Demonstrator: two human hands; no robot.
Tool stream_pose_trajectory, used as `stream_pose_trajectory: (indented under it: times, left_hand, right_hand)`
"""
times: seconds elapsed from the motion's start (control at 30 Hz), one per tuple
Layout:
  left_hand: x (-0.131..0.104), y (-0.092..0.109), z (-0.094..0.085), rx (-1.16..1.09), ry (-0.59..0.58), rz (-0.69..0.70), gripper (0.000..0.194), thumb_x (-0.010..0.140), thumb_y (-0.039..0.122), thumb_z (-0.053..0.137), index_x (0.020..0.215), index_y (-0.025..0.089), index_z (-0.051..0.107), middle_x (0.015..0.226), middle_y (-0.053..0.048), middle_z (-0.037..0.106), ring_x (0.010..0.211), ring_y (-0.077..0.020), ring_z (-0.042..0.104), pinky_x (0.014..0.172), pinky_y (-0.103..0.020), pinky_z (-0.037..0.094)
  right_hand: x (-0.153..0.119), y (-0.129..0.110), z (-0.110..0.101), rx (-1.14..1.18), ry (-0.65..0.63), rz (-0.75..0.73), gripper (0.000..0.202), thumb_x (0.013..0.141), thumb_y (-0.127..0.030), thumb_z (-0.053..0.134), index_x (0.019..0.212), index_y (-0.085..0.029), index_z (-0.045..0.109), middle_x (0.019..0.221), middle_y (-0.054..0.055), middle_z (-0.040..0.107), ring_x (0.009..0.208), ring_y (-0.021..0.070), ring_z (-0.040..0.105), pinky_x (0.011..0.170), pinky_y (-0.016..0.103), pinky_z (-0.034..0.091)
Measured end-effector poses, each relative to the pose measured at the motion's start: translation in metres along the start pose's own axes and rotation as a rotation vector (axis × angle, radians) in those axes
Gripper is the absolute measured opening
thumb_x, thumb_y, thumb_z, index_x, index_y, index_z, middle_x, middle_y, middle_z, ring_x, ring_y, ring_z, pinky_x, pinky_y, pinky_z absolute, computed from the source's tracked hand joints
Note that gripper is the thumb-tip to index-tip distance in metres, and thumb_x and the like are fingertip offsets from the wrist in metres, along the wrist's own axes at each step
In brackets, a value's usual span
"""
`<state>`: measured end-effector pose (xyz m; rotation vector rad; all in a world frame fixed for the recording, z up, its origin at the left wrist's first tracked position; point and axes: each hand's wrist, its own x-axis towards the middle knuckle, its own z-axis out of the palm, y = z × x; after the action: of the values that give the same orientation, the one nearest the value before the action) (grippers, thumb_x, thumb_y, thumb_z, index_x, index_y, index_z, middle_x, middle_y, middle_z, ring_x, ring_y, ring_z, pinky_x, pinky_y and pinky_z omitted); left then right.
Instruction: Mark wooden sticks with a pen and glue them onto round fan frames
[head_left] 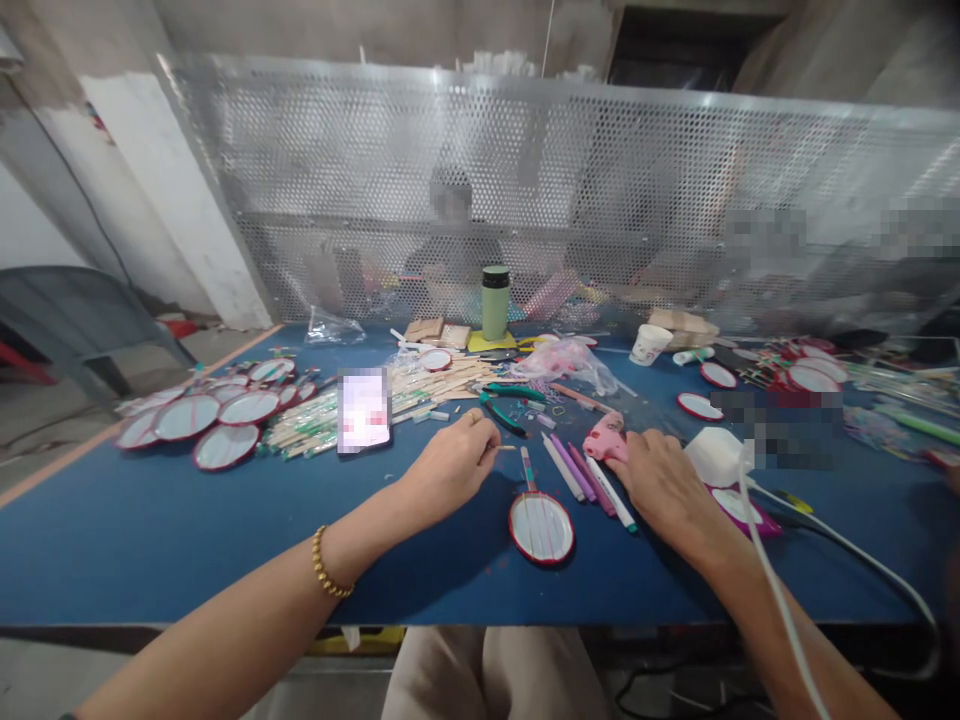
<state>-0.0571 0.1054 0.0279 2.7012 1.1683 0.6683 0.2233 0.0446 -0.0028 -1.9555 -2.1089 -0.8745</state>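
My left hand [455, 462], a beaded bracelet on its wrist, is closed in a pinch. A thin wooden stick [508, 448] pokes out from its fingertips. My right hand [663, 488] has its fingers on a pink glue gun [606, 437], gripping it low over the table. Between the hands lies a small round paddle [541, 527], white with a red rim, its short handle pointing away from me. Several markers [576, 470] in purple and white lie side by side just left of my right hand. Green-handled pliers [502, 415] rest beyond my left hand.
Finished-looking round paddles [187, 417] pile up at the left. A lit phone [364, 412] stands near sticks. A green bottle [495, 305], paper cup [650, 344] and plastic bag [574, 362] are farther back. A white adapter with cable [718, 457] is at right. Perforated metal screen [360, 180] behind.
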Motion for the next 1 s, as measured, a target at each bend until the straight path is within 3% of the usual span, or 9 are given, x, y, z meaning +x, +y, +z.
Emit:
stream_pose_trajectory:
  times: [0.13, 0.27, 0.4, 0.63, 0.73, 0.83, 1.0]
  left_hand:
    - [0.0, 0.001, -0.001, 0.014, -0.01, -0.022, 0.015, 0.092, 0.013, 0.046, 0.089, 0.017, 0.06, 0.092, -0.006, 0.058, 0.078, -0.0177, 0.057, 0.07, -0.029, 0.046]
    - [0.0, 0.001, -0.001, 0.023, -0.004, -0.036, 0.015, 0.093, 0.015, 0.046, 0.089, 0.017, 0.06, 0.093, -0.006, 0.059, 0.078, -0.0177, 0.057, 0.07, -0.029, 0.045]
    - [0.0, 0.0, -0.002, 0.01, 0.015, -0.045, 0.013, 0.09, 0.013, 0.048, 0.088, 0.017, 0.06, 0.091, -0.005, 0.059, 0.078, -0.0172, 0.057, 0.07, -0.028, 0.045]
    - [0.001, -0.004, -0.002, -0.078, 0.071, -0.072, 0.015, 0.087, 0.007, 0.05, 0.083, 0.017, 0.06, 0.086, -0.003, 0.059, 0.074, -0.0152, 0.055, 0.068, -0.027, 0.044]
    - [0.002, -0.006, -0.002, -0.1, 0.101, -0.091, 0.013, 0.087, 0.008, 0.052, 0.084, 0.017, 0.061, 0.087, -0.004, 0.061, 0.078, -0.0164, 0.057, 0.07, -0.028, 0.045]
    - [0.004, -0.008, -0.002, -0.118, 0.112, -0.117, 0.013, 0.087, 0.009, 0.054, 0.082, 0.018, 0.063, 0.084, -0.003, 0.062, 0.08, -0.017, 0.058, 0.072, -0.028, 0.047]
    - [0.005, -0.008, -0.001, -0.133, 0.099, -0.136, 0.013, 0.087, 0.009, 0.056, 0.082, 0.018, 0.064, 0.079, -0.002, 0.063, 0.077, -0.0165, 0.059, 0.073, -0.028, 0.048]
  right_hand:
    - [-0.002, -0.011, -0.027, 0.135, 0.134, -0.038, 0.029, 0.099, -0.037, 0.045, 0.092, -0.014, 0.061, 0.085, 0.014, 0.064, 0.078, 0.0271, 0.057, 0.069, 0.037, 0.044]
    - [-0.015, -0.054, -0.048, 0.377, 0.186, -0.083, 0.044, 0.1, -0.053, 0.039, 0.109, -0.017, 0.062, 0.091, 0.012, 0.07, 0.082, 0.0254, 0.065, 0.07, 0.036, 0.049]
    - [-0.03, -0.093, -0.048, 0.356, 0.241, -0.061, 0.073, 0.089, -0.075, 0.04, 0.119, -0.01, 0.059, 0.09, 0.017, 0.07, 0.077, 0.0305, 0.065, 0.065, 0.042, 0.05]
    - [-0.034, -0.103, -0.037, 0.375, 0.294, -0.033, 0.047, 0.096, -0.052, 0.045, 0.116, -0.012, 0.056, 0.089, 0.016, 0.068, 0.079, 0.0304, 0.064, 0.066, 0.043, 0.052]
    - [-0.036, -0.102, -0.037, 0.481, 0.385, 0.006, 0.051, 0.095, -0.049, 0.048, 0.128, -0.01, 0.05, 0.1, 0.018, 0.067, 0.091, 0.0328, 0.064, 0.075, 0.048, 0.054]
    - [-0.038, -0.103, -0.04, 0.573, 0.425, -0.055, 0.06, 0.093, -0.047, 0.056, 0.139, -0.011, 0.042, 0.11, 0.019, 0.066, 0.1, 0.033, 0.064, 0.082, 0.049, 0.054]
    - [-0.04, -0.104, -0.043, 0.626, 0.444, -0.121, 0.063, 0.091, -0.044, 0.06, 0.14, -0.01, 0.041, 0.111, 0.019, 0.066, 0.1, 0.0324, 0.064, 0.084, 0.049, 0.053]
